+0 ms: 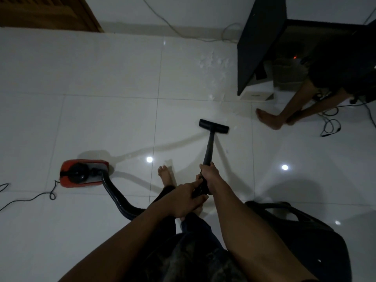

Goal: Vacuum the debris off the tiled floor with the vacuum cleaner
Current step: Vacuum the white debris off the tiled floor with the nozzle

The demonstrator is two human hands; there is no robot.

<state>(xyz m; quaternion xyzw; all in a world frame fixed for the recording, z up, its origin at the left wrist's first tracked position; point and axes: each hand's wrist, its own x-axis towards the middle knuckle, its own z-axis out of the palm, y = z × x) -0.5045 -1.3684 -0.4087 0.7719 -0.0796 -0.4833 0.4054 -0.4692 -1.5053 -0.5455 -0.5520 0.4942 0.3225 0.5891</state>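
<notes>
A red and black vacuum cleaner (83, 173) sits on the white tiled floor (101, 78) at the left. Its ribbed black hose (120, 202) curves from the body to the black wand (209, 148). My right hand (210, 176) grips the wand's lower end. My left hand (184, 197) holds the hose cuff just behind it. The flat black floor nozzle (214, 126) rests on the tiles ahead of me. Pale white debris (213, 64) lies scattered beyond the nozzle, near the black desk.
A black desk (258, 45) stands at the upper right with another person's legs (270, 119) and tangled cables (330, 127) beside it. A black chair (301, 231) is at my right. The vacuum's power cord (30, 198) trails left. A wooden door (46, 13) is upper left.
</notes>
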